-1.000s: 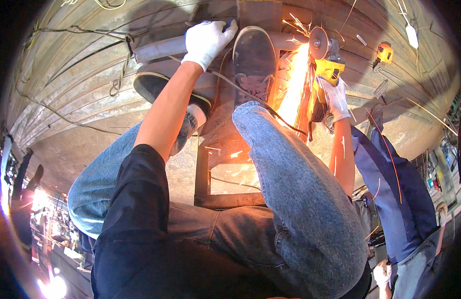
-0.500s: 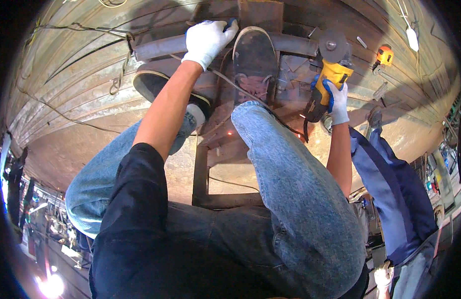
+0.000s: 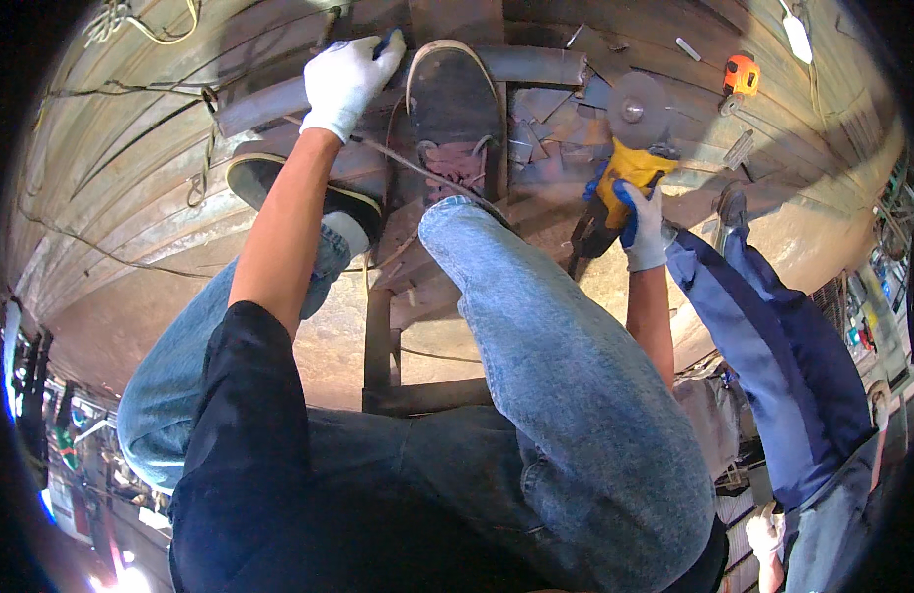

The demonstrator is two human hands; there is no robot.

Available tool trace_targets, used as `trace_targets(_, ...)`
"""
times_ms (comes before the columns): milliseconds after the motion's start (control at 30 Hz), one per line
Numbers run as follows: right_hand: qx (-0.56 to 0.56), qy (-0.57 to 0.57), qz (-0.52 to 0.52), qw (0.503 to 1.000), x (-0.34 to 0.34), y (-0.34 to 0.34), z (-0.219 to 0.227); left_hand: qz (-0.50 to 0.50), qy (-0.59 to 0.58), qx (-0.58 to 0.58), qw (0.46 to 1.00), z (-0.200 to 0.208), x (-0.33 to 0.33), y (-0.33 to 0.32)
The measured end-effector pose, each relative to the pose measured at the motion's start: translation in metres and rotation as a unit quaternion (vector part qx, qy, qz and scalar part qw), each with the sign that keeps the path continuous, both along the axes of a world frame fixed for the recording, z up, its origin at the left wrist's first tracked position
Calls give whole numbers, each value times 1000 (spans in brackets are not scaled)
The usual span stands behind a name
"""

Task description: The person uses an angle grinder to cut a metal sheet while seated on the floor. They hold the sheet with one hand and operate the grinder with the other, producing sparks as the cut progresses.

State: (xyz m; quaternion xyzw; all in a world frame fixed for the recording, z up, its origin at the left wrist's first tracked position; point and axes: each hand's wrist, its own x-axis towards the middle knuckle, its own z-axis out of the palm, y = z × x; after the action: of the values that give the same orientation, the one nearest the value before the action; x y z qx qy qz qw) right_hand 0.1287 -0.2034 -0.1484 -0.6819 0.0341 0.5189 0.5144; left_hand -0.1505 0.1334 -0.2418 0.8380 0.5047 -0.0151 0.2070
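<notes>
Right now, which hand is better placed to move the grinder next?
Likely the right hand, which holds the yellow grinder. The left hand is by the metal bar, across the dark shoe from the grinder.

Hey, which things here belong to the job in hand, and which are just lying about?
In hand:
Grinder, held in the right hand
Bar, at the left hand

Apparently just lying about:
Tape measure
Metal scraps

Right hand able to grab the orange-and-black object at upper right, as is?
Probably not as is: the right hand is wrapped around the yellow angle grinder. Otherwise nothing obvious seems to block the way to the orange-and-black object.
</notes>
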Motion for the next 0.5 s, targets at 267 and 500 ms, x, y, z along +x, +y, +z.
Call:
trace_targets(267, 53, 20, 14, 998, -15, 25, 37, 35, 6, 15, 999, -4, -17, 9)
trace_targets(500, -16, -15, 19, 1000, -26, 32, 32, 45, 29, -25, 998, -2, -19, 7)
